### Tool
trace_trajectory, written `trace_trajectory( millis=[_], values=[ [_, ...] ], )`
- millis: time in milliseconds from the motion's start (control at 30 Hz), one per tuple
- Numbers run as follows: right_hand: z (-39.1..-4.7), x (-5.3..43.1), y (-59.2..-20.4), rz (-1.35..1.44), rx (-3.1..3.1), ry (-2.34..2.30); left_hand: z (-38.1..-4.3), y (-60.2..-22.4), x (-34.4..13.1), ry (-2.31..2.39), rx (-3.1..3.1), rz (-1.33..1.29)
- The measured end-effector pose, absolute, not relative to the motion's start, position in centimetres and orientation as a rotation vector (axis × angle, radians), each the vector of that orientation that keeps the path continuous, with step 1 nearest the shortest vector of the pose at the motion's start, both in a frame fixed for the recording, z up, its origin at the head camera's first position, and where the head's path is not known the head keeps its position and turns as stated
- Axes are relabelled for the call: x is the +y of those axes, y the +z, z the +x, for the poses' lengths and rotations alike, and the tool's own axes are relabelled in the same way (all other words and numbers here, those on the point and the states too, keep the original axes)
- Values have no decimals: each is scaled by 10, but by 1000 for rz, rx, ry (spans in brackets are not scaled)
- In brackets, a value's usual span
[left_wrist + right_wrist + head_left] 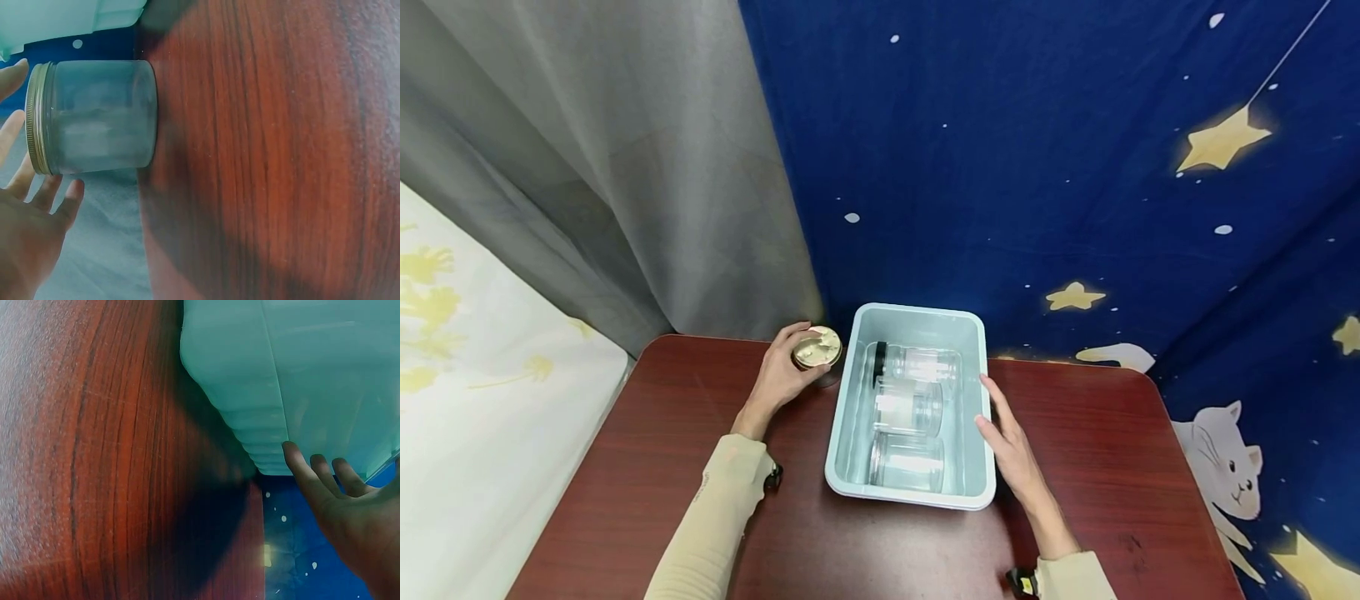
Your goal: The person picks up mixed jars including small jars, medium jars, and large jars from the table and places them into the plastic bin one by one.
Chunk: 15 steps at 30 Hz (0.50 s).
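Note:
A clear jar with a gold screw lid (100,115) stands upright on the table, left of the light blue plastic bin (909,498). My left hand (781,367) curves around its lid, thumb on the near side and fingers on the far side. In the left wrist view the fingertips spread about the lid's edge. My right hand (1017,454) is at the bin's right side, fingers extended, with thumb and index fingertips at the rim. The right wrist view shows straight fingers (303,465) along the bin's outer wall.
Inside the bin three clear jars lie on their sides: a black-lidded one (917,364) at the back, a second jar (908,407) in the middle and a third (908,462) in front. The reddish-brown table (677,433) ends at grey and blue curtains (1000,167).

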State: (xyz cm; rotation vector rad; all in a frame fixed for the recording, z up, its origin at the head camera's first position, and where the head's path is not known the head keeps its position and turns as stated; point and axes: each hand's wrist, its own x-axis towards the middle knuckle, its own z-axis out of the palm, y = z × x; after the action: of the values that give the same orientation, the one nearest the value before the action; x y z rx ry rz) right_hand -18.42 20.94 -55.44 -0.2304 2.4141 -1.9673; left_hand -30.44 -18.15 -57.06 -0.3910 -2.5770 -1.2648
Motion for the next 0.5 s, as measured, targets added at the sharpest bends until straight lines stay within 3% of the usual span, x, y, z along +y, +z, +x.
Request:
trace_trajectory(
  millis=[200, 500],
  values=[
    [-177, 205, -530, -270, 2433, -1947, -304, -574, -181, -1291, -2583, -373],
    [-175, 203, -528, -243, 2441, -1932, -303, -579, -182, -1283, -2591, -354]
  ],
)
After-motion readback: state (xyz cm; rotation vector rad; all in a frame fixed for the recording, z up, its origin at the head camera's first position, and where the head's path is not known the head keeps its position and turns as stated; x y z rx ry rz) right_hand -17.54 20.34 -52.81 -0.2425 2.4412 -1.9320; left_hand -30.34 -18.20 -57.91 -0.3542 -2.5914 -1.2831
